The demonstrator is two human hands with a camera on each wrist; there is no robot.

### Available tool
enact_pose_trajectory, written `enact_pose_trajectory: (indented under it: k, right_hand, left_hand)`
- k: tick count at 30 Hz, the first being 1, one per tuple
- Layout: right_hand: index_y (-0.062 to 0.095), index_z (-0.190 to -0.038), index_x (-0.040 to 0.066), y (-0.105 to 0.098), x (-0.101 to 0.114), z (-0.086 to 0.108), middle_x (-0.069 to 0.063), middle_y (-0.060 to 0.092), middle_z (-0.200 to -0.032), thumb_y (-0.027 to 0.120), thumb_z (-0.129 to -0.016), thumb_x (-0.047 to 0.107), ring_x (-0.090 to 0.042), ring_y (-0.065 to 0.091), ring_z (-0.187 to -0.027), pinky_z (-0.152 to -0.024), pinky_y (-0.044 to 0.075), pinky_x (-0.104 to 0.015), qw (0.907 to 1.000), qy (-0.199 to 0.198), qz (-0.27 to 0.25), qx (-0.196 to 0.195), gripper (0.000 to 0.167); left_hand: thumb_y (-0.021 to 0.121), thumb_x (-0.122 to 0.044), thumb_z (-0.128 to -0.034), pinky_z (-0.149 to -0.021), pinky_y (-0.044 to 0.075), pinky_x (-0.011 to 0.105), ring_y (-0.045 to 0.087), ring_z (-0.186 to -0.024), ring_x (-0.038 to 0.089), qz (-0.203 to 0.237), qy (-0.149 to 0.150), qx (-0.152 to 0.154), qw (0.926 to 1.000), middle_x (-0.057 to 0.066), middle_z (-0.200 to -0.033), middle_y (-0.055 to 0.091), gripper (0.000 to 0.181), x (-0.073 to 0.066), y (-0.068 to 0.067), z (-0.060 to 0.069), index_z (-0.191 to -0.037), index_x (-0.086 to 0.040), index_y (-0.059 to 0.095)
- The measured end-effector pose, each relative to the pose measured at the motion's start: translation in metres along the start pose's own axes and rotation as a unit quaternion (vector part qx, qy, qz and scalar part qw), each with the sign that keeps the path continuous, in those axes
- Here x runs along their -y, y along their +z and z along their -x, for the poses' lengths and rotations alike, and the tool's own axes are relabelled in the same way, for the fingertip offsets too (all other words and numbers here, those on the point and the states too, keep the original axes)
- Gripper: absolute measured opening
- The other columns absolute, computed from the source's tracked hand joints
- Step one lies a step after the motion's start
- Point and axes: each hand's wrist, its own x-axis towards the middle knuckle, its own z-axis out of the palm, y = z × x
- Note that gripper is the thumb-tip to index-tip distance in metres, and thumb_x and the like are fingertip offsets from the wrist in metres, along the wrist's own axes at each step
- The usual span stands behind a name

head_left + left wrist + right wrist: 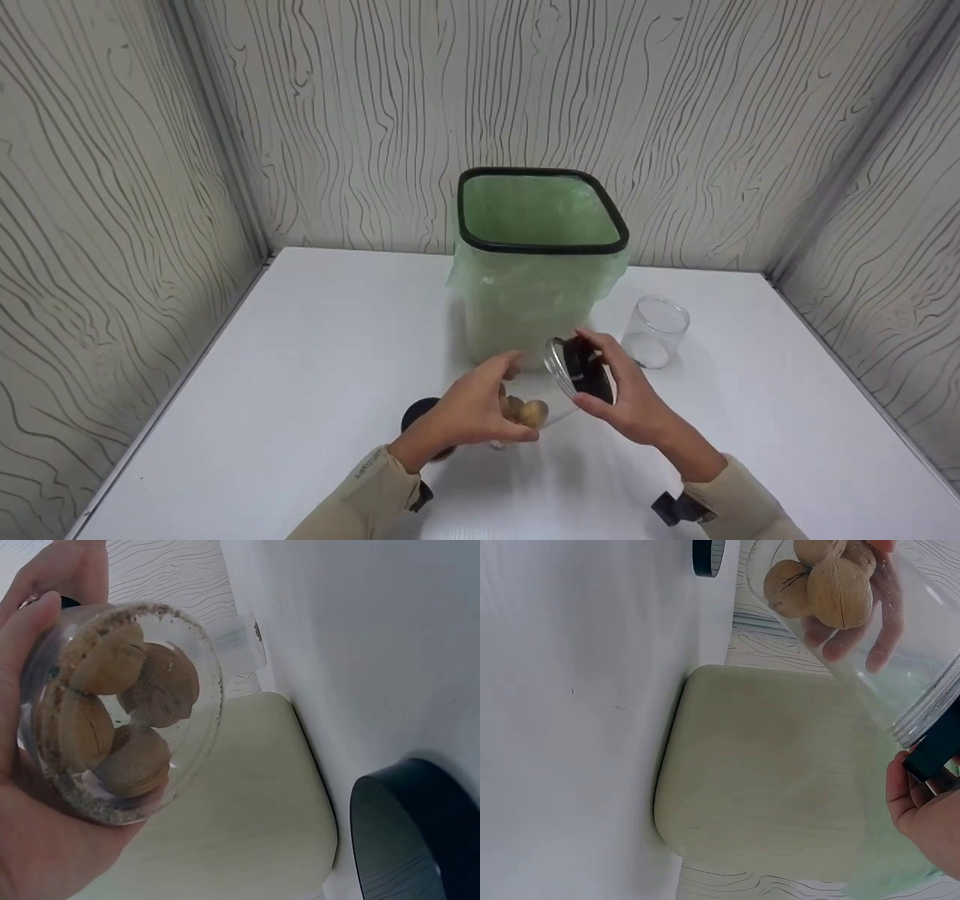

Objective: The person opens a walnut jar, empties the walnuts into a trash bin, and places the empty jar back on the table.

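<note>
Jar (915,652) w/ walnuts (840,592), tilted; L hand (476,401) grips btm end, R hand (630,397) grips dark lid (589,371).

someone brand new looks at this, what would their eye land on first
Probably the big green-lined bin, standing toward the back of the white table. Next, in front of it, the tilted clear jar: the left hand grips its base end, where brown walnuts have gathered, while the right hand holds the dark lid at the other end.
</note>
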Motion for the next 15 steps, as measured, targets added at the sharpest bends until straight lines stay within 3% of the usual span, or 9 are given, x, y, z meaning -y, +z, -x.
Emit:
enact_pose_trajectory:
  k: [8, 15]
  right_hand:
    - [0.041, -0.141, 0.012, -0.006, -0.008, 0.003, 0.001, 0.048, -0.131, 0.071, -0.077, 0.018, -0.017, 0.046, -0.113, -0.092, 0.042, -0.035, 0.9998, 0.009, 0.015, -0.003, 0.072]
    - [0.042, -0.141, 0.010, -0.015, -0.016, 0.008, 0.001, 0.049, -0.127, 0.071, -0.077, 0.015, -0.015, 0.046, -0.108, -0.084, 0.045, -0.036, 0.9988, 0.038, 0.030, -0.006, 0.071]
  left_hand:
    - [0.085, -0.047, -0.0625, -0.088, 0.045, 0.034, 0.053, -0.106, 0.014, 0.018, -0.022, -0.008, 0.9996, 0.001, -0.127, 0.053, 0.102, 0.000, -0.007, 0.003, -0.143, -0.010, 0.035]
    - [0.085, -0.044, -0.0623, -0.092, 0.044, 0.038, 0.052, -0.111, 0.016, 0.020, -0.008, -0.033, 0.9992, 0.005, -0.127, 0.054, 0.100, 0.005, -0.013, 0.004, -0.142, -0.008, 0.036]
